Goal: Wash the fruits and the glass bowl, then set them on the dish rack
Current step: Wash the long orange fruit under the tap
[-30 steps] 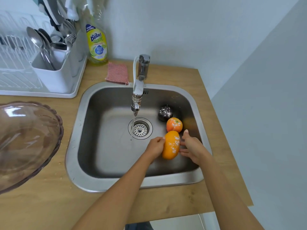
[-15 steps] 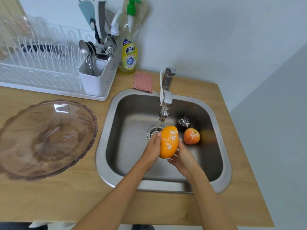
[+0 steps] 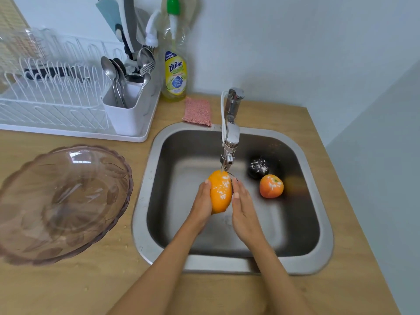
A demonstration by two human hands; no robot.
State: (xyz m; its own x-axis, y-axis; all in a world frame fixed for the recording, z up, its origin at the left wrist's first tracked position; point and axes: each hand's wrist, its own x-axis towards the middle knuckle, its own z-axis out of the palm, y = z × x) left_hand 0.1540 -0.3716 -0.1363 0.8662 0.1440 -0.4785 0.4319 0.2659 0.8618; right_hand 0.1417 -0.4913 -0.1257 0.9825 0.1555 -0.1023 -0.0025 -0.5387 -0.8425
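Observation:
An oblong orange fruit (image 3: pixel 220 192) flecked with white sits between my palms, right under the tap's spout (image 3: pixel 229 159) over the steel sink (image 3: pixel 145 192). My left hand (image 3: pixel 202 205) grips its left side; my right hand (image 3: pixel 241 205) lies flat against its right side. A round orange fruit (image 3: pixel 271 186) and a dark fruit (image 3: pixel 258 168), both dusted white, rest on the sink floor at the right. The tinted glass bowl (image 3: pixel 61 201) stands on the wooden counter to the left. The white dish rack (image 3: pixel 56 103) is at the back left.
A cutlery holder (image 3: pixel 127 114) with spoons and forks stands at the rack's right end. A bottle of dish soap (image 3: pixel 175 73) and a pink cloth (image 3: pixel 197 112) are behind the sink. The wall closes the right side beyond the counter's edge.
Both hands lifted the oblong fruit from the sink floor near the other fruits up and left to under the spout. The view swung left, showing more of the bowl and rack.

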